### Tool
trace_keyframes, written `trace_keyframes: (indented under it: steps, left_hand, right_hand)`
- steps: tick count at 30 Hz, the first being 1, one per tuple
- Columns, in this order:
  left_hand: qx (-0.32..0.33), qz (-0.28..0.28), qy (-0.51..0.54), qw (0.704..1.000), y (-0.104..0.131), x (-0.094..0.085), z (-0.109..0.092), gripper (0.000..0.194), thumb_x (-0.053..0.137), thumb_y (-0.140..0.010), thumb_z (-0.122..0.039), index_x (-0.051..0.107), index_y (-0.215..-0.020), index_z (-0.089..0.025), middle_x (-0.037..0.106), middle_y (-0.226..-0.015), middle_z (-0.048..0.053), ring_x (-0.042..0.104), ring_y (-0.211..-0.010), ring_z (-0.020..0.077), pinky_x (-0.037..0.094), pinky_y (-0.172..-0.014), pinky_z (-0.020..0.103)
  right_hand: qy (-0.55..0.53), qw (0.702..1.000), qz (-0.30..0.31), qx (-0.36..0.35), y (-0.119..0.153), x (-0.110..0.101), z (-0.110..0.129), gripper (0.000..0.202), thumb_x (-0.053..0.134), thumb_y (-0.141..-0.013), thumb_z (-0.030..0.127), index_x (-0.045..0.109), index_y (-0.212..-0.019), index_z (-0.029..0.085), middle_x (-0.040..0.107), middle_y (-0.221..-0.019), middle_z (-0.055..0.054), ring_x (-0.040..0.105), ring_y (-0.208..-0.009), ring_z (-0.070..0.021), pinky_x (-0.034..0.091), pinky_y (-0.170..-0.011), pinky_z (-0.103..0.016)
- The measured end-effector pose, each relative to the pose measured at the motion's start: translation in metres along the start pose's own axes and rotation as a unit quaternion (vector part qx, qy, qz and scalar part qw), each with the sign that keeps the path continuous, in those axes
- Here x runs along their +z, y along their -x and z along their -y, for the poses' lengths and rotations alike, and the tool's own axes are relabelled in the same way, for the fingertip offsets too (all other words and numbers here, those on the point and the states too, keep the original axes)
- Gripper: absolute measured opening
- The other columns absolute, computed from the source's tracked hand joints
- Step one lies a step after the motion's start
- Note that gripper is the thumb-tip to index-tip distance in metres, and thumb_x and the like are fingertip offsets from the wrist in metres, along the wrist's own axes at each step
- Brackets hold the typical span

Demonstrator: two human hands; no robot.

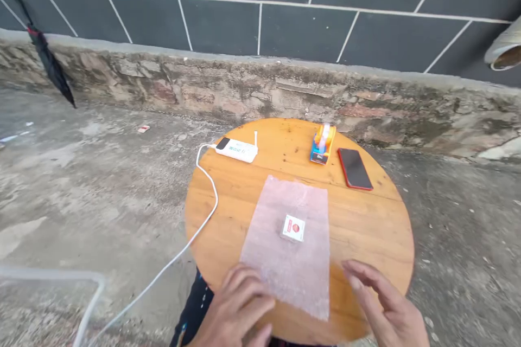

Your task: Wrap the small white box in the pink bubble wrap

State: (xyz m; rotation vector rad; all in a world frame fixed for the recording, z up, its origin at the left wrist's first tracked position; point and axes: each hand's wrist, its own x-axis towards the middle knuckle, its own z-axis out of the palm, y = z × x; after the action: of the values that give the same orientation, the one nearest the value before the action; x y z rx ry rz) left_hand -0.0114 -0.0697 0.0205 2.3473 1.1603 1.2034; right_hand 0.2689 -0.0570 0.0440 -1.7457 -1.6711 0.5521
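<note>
A small white box with a red print rests near the middle of a translucent bubble-wrap sheet. The sheet lies flat on a round wooden table. My left hand is at the sheet's near left corner, fingers apart and slightly curled, with nothing visible in it. Whether its fingertips touch the sheet I cannot tell. To the right of the sheet, over the table's near right part, my right hand has its thumb and fingers apart and holds nothing. Both hands are apart from the box.
At the table's back stand a white power strip with a cable running off left, and an orange-and-blue tape dispenser. A red-edged phone lies at the right. A black umbrella leans on the wall.
</note>
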Motion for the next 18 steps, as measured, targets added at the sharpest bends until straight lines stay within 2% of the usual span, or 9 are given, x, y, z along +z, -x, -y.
trace_keyframes:
  steps: [1, 4, 8, 12, 18]
  left_hand:
    - [0.003, 0.011, -0.031, 0.999, 0.002, -0.006, 0.007, 0.022, 0.051, -0.076, -0.017, 0.061, -0.095, -0.021, 0.063, -0.085, 0.007, 0.058, -0.089, 0.0228, 0.048, -0.086, 0.044]
    - [-0.018, 0.065, -0.104, 0.992, -0.005, -0.014, 0.016, 0.038, 0.053, -0.071, -0.010, 0.060, -0.106, -0.022, 0.062, -0.107, 0.008, 0.053, -0.109, 0.0275, 0.042, -0.098, 0.050]
    - [-0.007, 0.118, -0.122, 0.986, -0.018, -0.007, 0.018, 0.038, 0.053, -0.070, -0.005, 0.061, -0.103, -0.022, 0.063, -0.108, 0.006, 0.053, -0.111, 0.0265, 0.037, -0.102, 0.052]
    - [-0.002, 0.092, -0.095, 0.991, -0.018, 0.004, 0.025, 0.021, 0.052, -0.075, -0.007, 0.061, -0.087, -0.021, 0.065, -0.098, 0.003, 0.055, -0.106, 0.0232, 0.032, -0.105, 0.050]
    - [-0.017, 0.046, -0.055, 0.997, -0.028, 0.000, 0.018, 0.024, 0.043, -0.081, -0.001, 0.058, -0.079, -0.020, 0.065, -0.094, 0.004, 0.057, -0.100, 0.0196, 0.037, -0.102, 0.047]
  right_hand:
    - [-0.001, 0.999, 0.019, -0.031, -0.008, 0.004, 0.005, 0.026, 0.056, -0.085, 0.044, 0.065, -0.103, 0.027, 0.070, -0.104, -0.004, 0.068, -0.090, -0.0227, 0.059, -0.077, -0.033]
    - [0.003, 0.992, 0.048, -0.117, -0.033, 0.021, 0.017, 0.030, 0.054, -0.087, 0.033, 0.058, -0.116, 0.024, 0.063, -0.116, -0.007, 0.062, -0.104, -0.0226, 0.055, -0.086, -0.035]
    - [0.034, 0.978, 0.104, -0.177, -0.055, 0.042, 0.024, 0.053, 0.055, -0.083, 0.021, 0.041, -0.134, 0.024, 0.050, -0.134, -0.010, 0.047, -0.125, -0.0242, 0.046, -0.100, -0.043]
    - [0.043, 0.975, 0.125, -0.181, -0.063, 0.052, 0.025, 0.062, 0.056, -0.081, 0.017, 0.034, -0.138, 0.023, 0.047, -0.137, -0.011, 0.044, -0.127, -0.0253, 0.040, -0.104, -0.047]
    - [0.026, 0.976, 0.137, -0.167, -0.068, 0.057, 0.030, 0.064, 0.057, -0.079, 0.016, 0.034, -0.139, 0.022, 0.052, -0.132, -0.011, 0.048, -0.123, -0.0258, 0.041, -0.102, -0.048]
